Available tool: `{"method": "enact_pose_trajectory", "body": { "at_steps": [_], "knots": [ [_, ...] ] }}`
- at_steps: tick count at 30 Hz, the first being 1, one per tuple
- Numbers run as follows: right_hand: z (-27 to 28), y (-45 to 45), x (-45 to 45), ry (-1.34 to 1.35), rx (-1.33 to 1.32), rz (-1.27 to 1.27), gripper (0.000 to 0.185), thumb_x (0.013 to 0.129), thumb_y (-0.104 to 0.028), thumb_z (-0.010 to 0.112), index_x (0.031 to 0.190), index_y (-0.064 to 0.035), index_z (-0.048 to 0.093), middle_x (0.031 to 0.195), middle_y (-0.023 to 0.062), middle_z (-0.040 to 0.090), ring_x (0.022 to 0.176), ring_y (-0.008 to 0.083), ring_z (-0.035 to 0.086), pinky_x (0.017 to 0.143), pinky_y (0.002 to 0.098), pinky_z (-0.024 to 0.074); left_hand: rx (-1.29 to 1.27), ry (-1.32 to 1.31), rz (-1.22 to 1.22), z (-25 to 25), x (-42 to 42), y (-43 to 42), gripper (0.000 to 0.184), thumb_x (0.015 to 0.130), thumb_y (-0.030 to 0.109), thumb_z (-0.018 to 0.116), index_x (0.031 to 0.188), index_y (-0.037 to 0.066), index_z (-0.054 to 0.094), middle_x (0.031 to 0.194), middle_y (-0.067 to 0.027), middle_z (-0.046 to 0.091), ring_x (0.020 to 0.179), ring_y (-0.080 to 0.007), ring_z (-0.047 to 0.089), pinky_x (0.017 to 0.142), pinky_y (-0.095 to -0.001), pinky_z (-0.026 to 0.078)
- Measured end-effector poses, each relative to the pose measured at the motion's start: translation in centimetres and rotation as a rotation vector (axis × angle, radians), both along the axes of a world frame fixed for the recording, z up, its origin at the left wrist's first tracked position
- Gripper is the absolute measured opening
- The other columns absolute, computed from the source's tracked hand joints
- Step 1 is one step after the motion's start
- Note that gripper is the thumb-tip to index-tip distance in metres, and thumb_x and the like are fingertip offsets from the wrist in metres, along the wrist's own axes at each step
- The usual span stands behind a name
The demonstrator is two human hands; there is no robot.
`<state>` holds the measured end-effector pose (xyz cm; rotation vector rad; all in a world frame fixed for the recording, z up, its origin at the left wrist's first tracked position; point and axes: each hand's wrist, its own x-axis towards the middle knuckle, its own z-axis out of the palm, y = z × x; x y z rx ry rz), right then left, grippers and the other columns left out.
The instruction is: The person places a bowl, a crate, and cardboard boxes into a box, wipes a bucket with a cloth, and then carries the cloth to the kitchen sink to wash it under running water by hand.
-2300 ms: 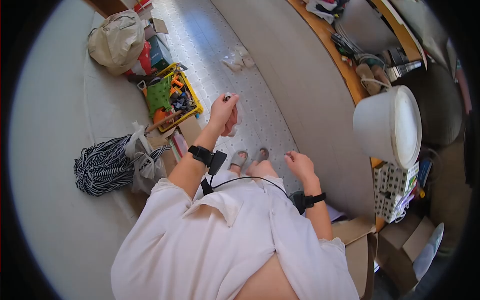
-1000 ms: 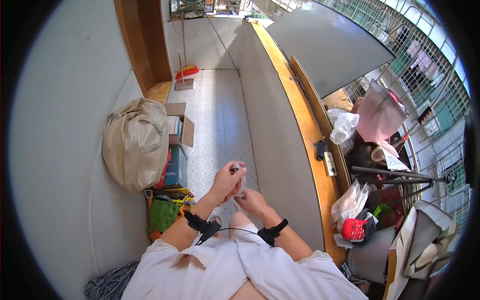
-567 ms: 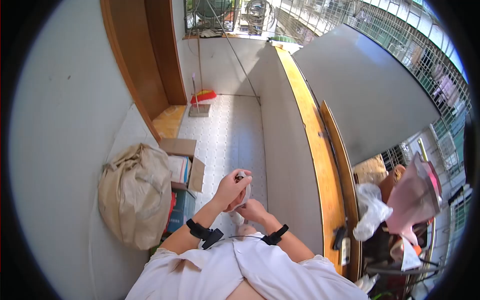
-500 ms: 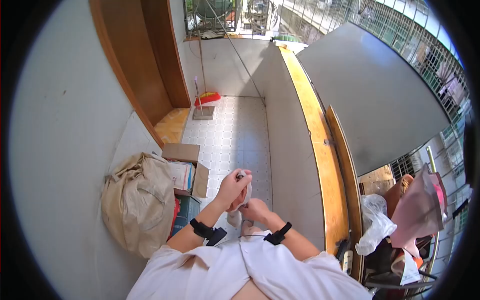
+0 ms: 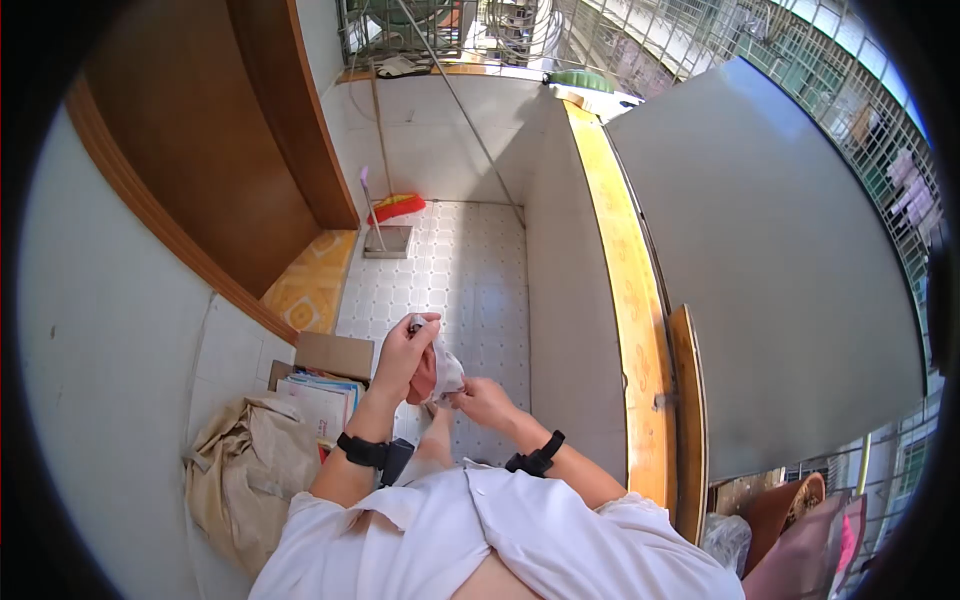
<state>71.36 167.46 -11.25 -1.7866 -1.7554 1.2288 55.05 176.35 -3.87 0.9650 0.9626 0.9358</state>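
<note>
A small white cloth-like item (image 5: 449,372) hangs between my two hands, over the tiled floor in front of my body. My left hand (image 5: 408,362) is closed on its upper end, with fingers and thumb pinched together near a small dark spot. Something pinkish shows just below the fingers; whether it is palm or part of the item I cannot tell. My right hand (image 5: 485,402) pinches the lower right edge of the white item. Black straps with small devices sit on both wrists.
At the left are a beige bag (image 5: 250,480), an open cardboard box (image 5: 335,357) of papers and a brown doorway (image 5: 190,130). A dustpan (image 5: 388,242) and red broom (image 5: 398,208) stand ahead. Along the right run a wooden ledge (image 5: 640,350) and a large grey panel (image 5: 770,270).
The view has moved forward along the passage, toward the doorway and broom. My right hand has come up to the white item, which is now spread wider between both hands.
</note>
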Motion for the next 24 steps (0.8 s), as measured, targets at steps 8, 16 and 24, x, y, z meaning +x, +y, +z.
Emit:
{"method": "enact_pose_trajectory", "body": {
  "at_steps": [8, 16, 24],
  "knots": [
    [-3.0, 22.3, 1.9, 0.134, -0.098, -0.07, 0.027, 0.095, -0.019, 0.061, 0.113, -0.0019, 0.073, 0.097, 0.0104, 0.077, 0.087, 0.0191, 0.074, 0.081, 0.0333, 0.0568, 0.115, 0.097, -0.035, -4.5, 0.7, 22.2, 0.027, 0.097, 0.021, 0.067, 0.117, 0.002, 0.068, 0.094, 0.0015, 0.063, 0.084, -0.0053, 0.056, 0.073, -0.0224, 0.048],
    [-4.7, 43.1, -1.0, 0.483, -0.121, -0.099, 0.025, 0.093, -0.009, 0.056, 0.105, 0.0032, 0.074, 0.094, 0.0105, 0.076, 0.087, 0.0181, 0.073, 0.077, 0.032, 0.0557, 0.156, 0.198, -0.04, -2.4, -1.7, 40.4, 0.03, 0.095, 0.025, 0.069, 0.116, 0.004, 0.068, 0.091, -0.0016, 0.068, 0.083, -0.0083, 0.061, 0.077, -0.026, 0.052],
    [-4.9, 66.2, -8.9, 0.542, -0.271, 0.065, 0.027, 0.097, -0.006, 0.048, 0.113, 0.0015, 0.068, 0.097, 0.0064, 0.073, 0.087, 0.0143, 0.07, 0.079, 0.0271, 0.0532, 0.122, 0.199, 0.312, -6.1, -11.2, 56.6, 0.031, 0.094, 0.028, 0.072, 0.11, 0.002, 0.068, 0.098, -0.0039, 0.07, 0.09, -0.0103, 0.064, 0.081, -0.0276, 0.052]
  ]
}}
